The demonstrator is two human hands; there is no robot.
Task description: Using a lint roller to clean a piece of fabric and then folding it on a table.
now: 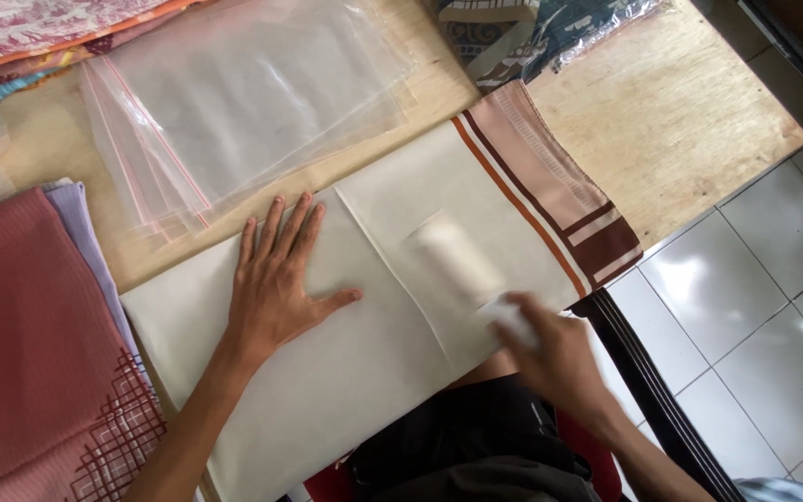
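The left hand (276, 279) lies flat, fingers spread toward 12 o'clock, pinning the cream cloth (374, 316) to the table (680, 130) so the right hand (555, 358), at 4 o'clock, clenched on a blurred white roller (462, 260), can sweep it.

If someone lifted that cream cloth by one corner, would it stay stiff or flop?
Probably flop: the cream cloth is thin, folded, and drapes over the table edge. It looks light. The left hand pressing it flat suggests it slides easily.
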